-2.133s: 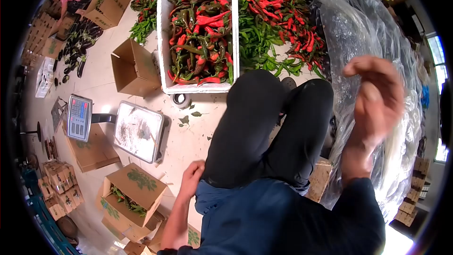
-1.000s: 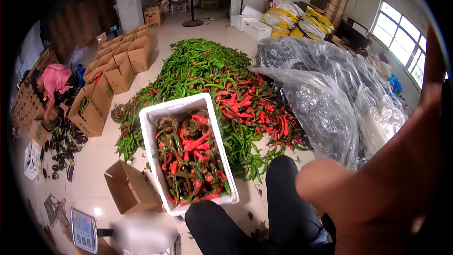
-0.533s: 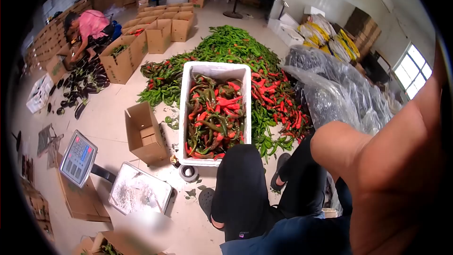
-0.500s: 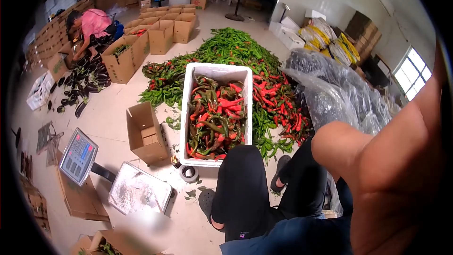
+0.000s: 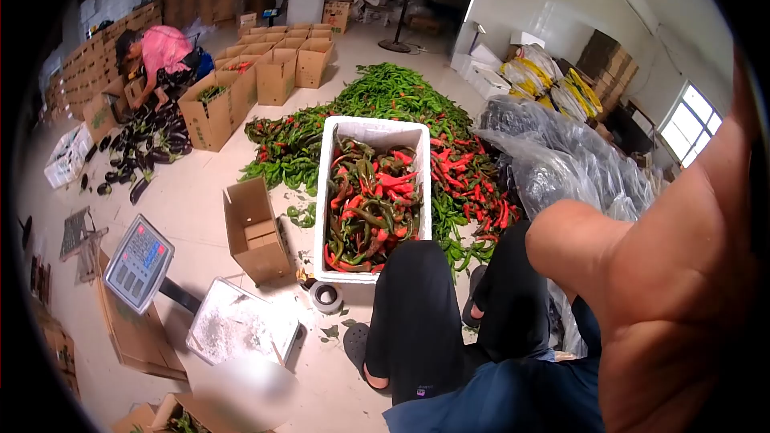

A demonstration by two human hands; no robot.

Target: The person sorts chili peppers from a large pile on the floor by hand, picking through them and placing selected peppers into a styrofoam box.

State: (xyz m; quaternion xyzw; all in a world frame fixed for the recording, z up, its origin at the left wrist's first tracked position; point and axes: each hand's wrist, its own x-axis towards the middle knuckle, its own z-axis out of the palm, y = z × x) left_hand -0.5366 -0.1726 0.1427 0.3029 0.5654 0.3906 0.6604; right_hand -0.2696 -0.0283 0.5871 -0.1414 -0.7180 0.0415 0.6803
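Observation:
Very close to the camera, bare skin of my right hand or arm (image 5: 666, 273) fills the right side; its fingers cannot be made out, nor whether they hold anything. My left hand is out of view. In front of my knees stands a white foam box (image 5: 327, 200) full of red and dark green peppers (image 5: 373, 208). Behind and beside it spreads a pile of green peppers (image 5: 393, 92), with red peppers (image 5: 481, 184) on its right. A roll of tape (image 5: 326, 297) lies at the box's near left corner.
An open carton (image 5: 255, 232) and a scale with a display (image 5: 139, 265) and platform (image 5: 241, 325) are at the left. Farther back, a person in pink (image 5: 167, 52) bends over eggplants (image 5: 148, 140) beside cartons (image 5: 207, 124). Plastic sheeting (image 5: 561, 160) lies at the right.
My right hand rose from beside my knee to close by the camera. My left hand, earlier by my left thigh, has left the view. The camera's view has tilted up toward the room.

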